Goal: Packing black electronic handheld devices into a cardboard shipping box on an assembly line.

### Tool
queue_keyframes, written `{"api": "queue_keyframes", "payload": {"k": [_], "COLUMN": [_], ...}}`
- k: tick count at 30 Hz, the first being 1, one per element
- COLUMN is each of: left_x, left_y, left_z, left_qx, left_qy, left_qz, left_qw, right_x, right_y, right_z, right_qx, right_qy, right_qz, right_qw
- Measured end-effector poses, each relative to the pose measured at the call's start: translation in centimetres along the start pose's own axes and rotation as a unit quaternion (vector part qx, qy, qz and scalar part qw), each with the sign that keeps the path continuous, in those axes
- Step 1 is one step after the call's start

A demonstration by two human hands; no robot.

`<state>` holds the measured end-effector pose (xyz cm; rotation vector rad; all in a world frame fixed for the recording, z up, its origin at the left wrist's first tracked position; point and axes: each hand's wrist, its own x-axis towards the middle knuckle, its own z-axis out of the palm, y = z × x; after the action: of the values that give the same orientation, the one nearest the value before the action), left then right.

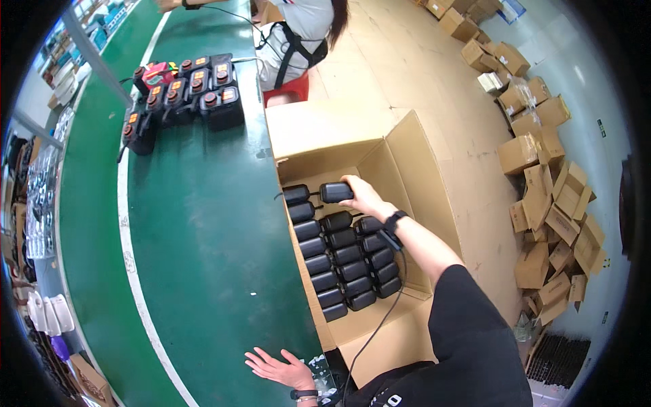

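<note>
My right hand (pixel 363 197) reaches into a large open cardboard box (pixel 424 183) and grips a black rounded plastic case (pixel 336 192) near the box's far left part. Below it in the box, similar black cases (pixel 349 254) lie side by side in rows. My left hand (pixel 281 368) is over the near edge of the green table (pixel 203 258), palm partly turned up, fingers spread, with nothing in it. A dark cable (pixel 380 322) runs from my right wrist down toward my body.
Several black devices with round knobs and orange labels (pixel 183 95) stand at the table's far end, a red item (pixel 160 71) among them. Beyond sits another person (pixel 302 41) on a red stool (pixel 293 88). Cardboard boxes (pixel 536 203) are heaped along the right wall.
</note>
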<state>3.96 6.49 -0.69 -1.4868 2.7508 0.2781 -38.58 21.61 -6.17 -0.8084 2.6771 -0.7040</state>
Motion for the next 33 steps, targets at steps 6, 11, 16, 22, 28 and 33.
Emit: {"api": "queue_keyframes", "payload": {"k": [6,11,16,22,28,33], "left_x": [-0.1,0.0,0.2,0.5,0.1,0.1], "left_y": [0.1,-0.1,0.0,0.4,0.2,0.4], "left_z": [0.1,-0.1,0.3,-0.6,-0.6,-0.9], "left_qx": [-0.018,-0.017,-0.017,-0.04,-0.031,-0.041], "left_qy": [0.02,0.021,0.015,0.02,0.025,0.017], "left_qz": [-0.001,-0.006,-0.005,-0.005,-0.01,-0.015], "left_qw": [1.0,1.0,1.0,0.999,0.999,0.999], "right_x": [2.5,3.4,2.7,3.3,8.9,19.0], "right_y": [5.4,7.1,7.6,1.9,-14.1,-24.7], "right_z": [7.3,8.6,8.7,7.6,-1.9,-2.3], "right_qx": [-0.068,0.038,0.069,0.027,0.084,-0.101], "right_qy": [-0.16,-0.202,-0.244,0.02,0.364,0.235], "right_qz": [0.03,0.089,0.159,0.106,-0.225,-0.168], "right_qw": [0.984,0.975,0.954,0.994,0.9,0.952]}}
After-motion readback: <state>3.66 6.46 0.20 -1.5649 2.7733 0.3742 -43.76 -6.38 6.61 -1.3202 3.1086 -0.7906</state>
